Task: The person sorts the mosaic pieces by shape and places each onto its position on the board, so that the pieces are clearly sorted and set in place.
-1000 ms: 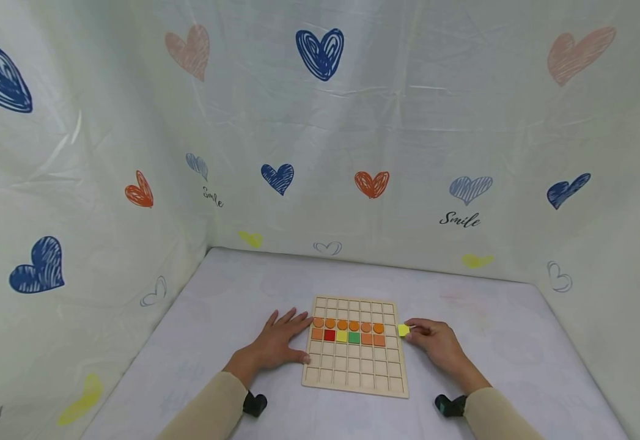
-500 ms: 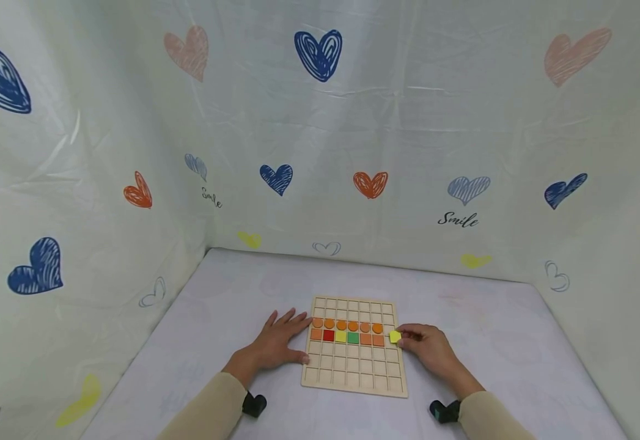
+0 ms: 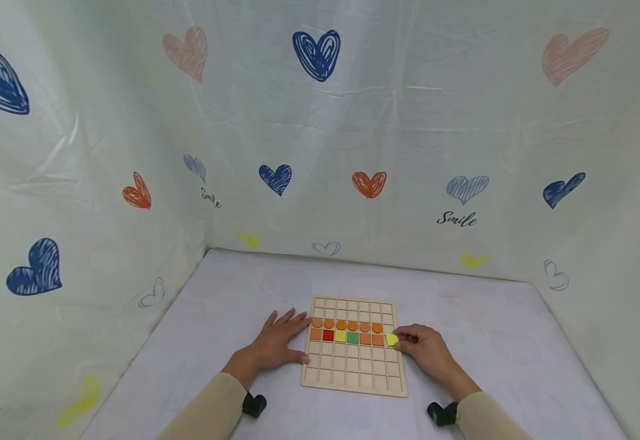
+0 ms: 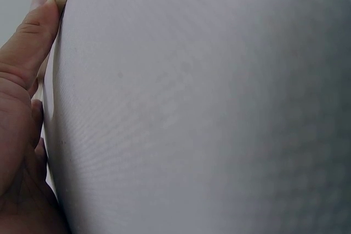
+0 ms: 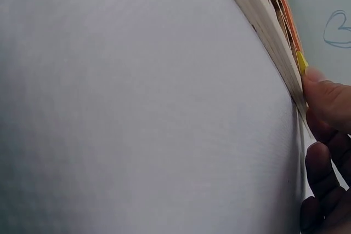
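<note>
A wooden grid board [image 3: 354, 373] lies flat on the table, its square cells edged by raised lines. One row holds several orange round pieces [image 3: 353, 326]; the row below holds square tiles in orange, red [image 3: 327, 335], yellow [image 3: 340, 337] and green [image 3: 353, 338]. My right hand [image 3: 428, 349] pinches a yellow square tile [image 3: 391, 340] between thumb and fingers, over the right end of the tile row. In the right wrist view that yellow tile [image 5: 302, 62] sits tilted at the thumb tip. My left hand [image 3: 271, 345] is spread flat, thumb and fingertips at the board's left edge.
A white cloth covers the table [image 3: 242, 275]. Behind and beside it hangs a pale curtain [image 3: 408, 134] printed with hearts and the word Smile. Black straps with small devices [image 3: 442, 414] sit at both wrists.
My right hand has carried the yellow tile left and slightly nearer, from beyond the board's right edge to over the last column. The left hand stays in place.
</note>
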Available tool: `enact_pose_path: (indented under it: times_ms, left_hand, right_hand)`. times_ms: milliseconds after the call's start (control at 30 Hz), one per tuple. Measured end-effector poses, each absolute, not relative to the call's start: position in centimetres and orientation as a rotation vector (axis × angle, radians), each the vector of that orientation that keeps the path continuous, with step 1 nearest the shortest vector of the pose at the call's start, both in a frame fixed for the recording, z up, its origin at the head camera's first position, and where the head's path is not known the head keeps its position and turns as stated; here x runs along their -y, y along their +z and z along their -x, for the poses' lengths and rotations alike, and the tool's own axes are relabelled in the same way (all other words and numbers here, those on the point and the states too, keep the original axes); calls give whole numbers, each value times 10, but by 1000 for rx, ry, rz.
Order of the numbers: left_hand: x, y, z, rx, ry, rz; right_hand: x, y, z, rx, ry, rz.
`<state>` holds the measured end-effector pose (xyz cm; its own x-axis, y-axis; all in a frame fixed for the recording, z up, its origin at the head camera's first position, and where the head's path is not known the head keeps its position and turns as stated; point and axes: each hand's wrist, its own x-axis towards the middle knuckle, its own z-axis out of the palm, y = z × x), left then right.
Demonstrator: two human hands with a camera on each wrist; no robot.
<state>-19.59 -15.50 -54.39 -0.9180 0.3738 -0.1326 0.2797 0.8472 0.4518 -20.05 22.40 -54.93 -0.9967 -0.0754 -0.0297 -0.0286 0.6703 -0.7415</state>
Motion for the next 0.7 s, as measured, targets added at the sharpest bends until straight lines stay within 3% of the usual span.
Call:
enact_pose_path:
  times_ms: [700]
  left_hand:
    - [155,-539,195,-2803,660,-503]
  right_hand:
    - [-222,-544,198,-2798,-1274,132]
